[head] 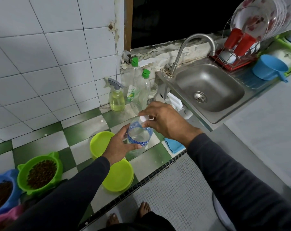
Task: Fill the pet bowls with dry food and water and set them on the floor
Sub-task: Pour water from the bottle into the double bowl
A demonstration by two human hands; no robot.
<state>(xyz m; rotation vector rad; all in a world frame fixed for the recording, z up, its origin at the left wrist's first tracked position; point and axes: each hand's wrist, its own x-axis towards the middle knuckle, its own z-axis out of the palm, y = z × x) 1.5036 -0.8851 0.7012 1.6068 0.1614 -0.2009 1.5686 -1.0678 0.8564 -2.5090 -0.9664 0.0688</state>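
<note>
At the centre of the view, the left hand is wrapping its grip around the body of a clear water bottle, fingers and thumb curling round the blue label and holding it upright above the green-and-white checked tabletop. The right hand is coming in from 3 o'clock, its fingertips pinching the white cap at the bottle's top. Water is showing inside the bottle.

Just at 7 o'clock of the bottle, two empty lime-green bowls are sitting on the tabletop: the far bowl partly hidden behind the left wrist, the near bowl close to the tabletop's edge. Further out at 8 o'clock, a green pet bowl is holding dry food, and a blue pet bowl beside it is holding the same.

At 12 o'clock of the bottle, dish-soap bottles are standing against the tiled wall. At 2 o'clock, a steel sink is sitting under a curved tap.
</note>
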